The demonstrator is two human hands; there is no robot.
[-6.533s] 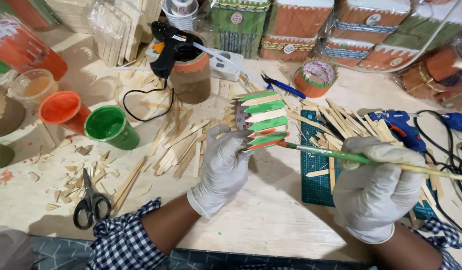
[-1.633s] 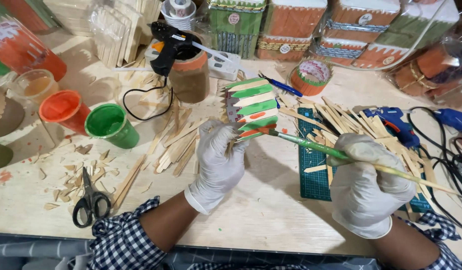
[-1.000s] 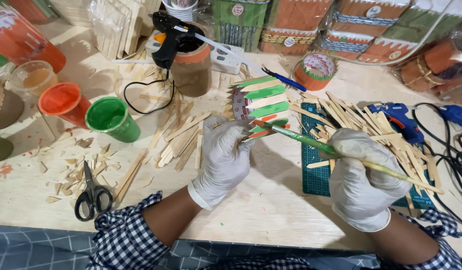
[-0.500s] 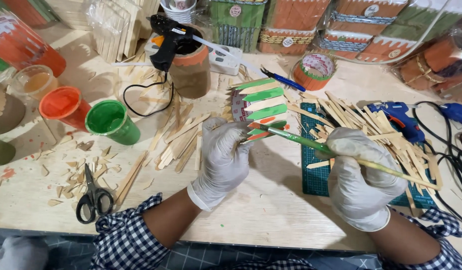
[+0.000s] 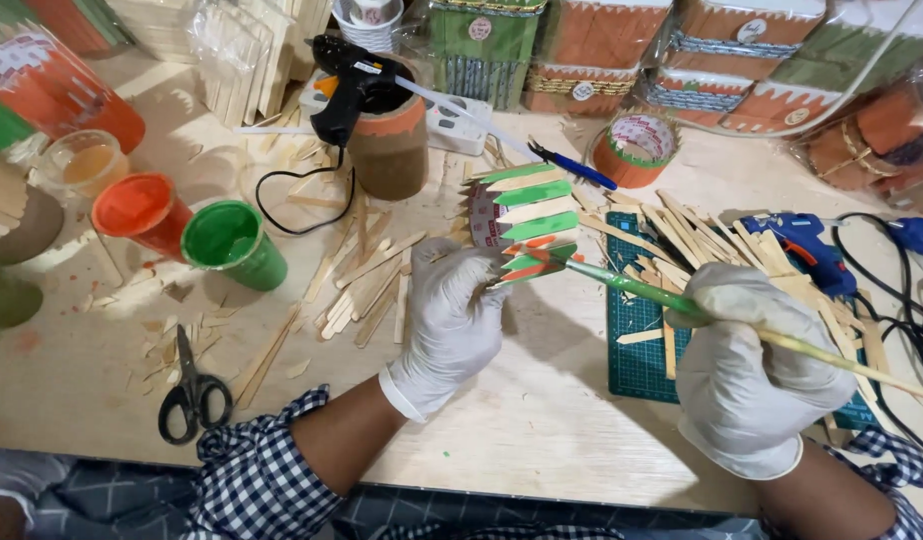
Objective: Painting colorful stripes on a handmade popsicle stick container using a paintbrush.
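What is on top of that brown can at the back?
A black glue gun rests across the can, its cord trailing down to the table. The gun covers the can's opening, so its contents cannot be seen.

Brush handle (image 5: 882, 375) beyond right edge

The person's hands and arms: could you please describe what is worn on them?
Both the left hand and the right hand wear thin white disposable gloves, wrinkled, with rolled cuffs at the wrists. Both arms have dark blue and white checked shirt sleeves, pushed up to leave the forearms bare.
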